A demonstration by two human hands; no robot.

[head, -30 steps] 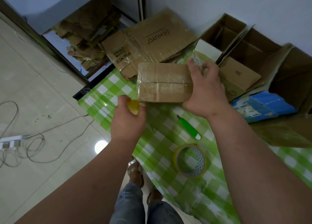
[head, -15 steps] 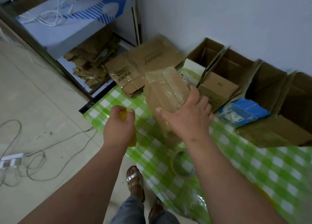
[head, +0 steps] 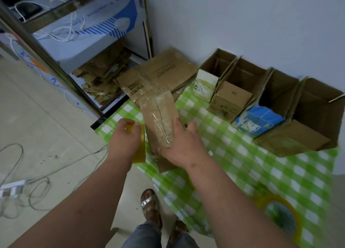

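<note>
Left hand (head: 124,142): fingers curled round yellow tape (head: 140,151), just left of box.
Right hand (head: 183,145): fingers clamped on box's near end.
Box (head: 158,115): taped, tilted, above table (head: 280,173).

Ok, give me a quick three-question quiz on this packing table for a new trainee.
1. True or false: the right hand grips the taped box.
2. What colour is the object held by the left hand? A red, B yellow, C black.
3. Fill in: the tape roll lies on the green checked ____.
Key: 1 true; 2 B; 3 tablecloth.
</note>
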